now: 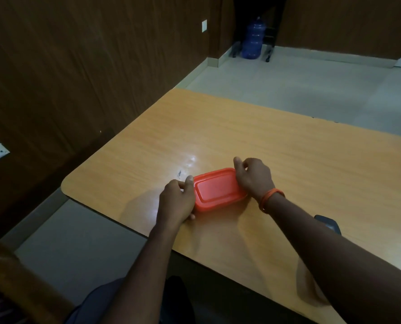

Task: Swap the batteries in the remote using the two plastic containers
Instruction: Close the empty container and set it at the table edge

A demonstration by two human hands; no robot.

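Currently the orange container [220, 206] is clamped at its ends by the left hand [177, 202] and right hand [253, 177]; contents could be scattered if its lid [218, 188] is jerked.

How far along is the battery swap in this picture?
Nothing looks done yet: the orange container sits on the table with its lid on. In hand: the person's left grip and right grip hold its two ends, perhaps to open it. Left: the whole swap; a dark object, perhaps the remote, lies by the right forearm.
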